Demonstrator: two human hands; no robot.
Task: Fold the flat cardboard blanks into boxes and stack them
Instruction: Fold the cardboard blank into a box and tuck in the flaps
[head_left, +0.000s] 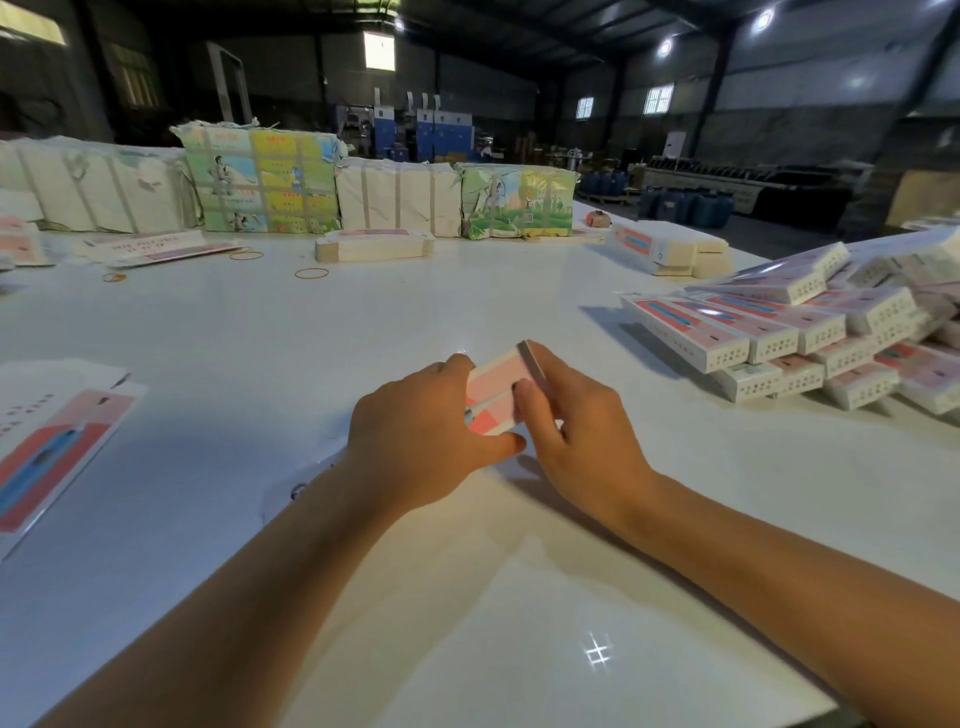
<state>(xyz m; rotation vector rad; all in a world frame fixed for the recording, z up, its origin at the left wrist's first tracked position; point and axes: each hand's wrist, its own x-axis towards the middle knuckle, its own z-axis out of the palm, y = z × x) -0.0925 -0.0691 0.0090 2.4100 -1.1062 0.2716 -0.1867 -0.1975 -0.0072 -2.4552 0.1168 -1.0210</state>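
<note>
Bare forearms are seen entering from the bottom edge of the head view, meeting over the white table (363, 322). Between them a pink-and-white box (496, 397) is held just above the tabletop, near the table's middle. It is gripped by the left hand (421, 436), fingers curled over its near end and thumb under the lower edge. The right hand (571, 431) is closed around its right side, index finger laid along the far edge, thumb pressed on the printed face. The box looks partly or nearly formed, judged from the visible raised side

For the step in hand, the body should be kept squared by the left hand while the end flap is pushed in by the right; creases should be followed, not forced, so the tuck seats flush. Afterwards the box would be carried to the stack of finished boxes (789, 332), well apart at the right

A flat blank (57, 441) is lying at the left, cut off by the frame edge. A bundle of blanks (374, 244) and loose rubber bands (311, 273) are seen farther back, before wrapped packs (265, 182)

Hidden: the box's end flaps and underside are covered by both hands, so whether either end is closed cannot be told. Print on the cartons is too small to read. The stack's right part is cropped
</note>
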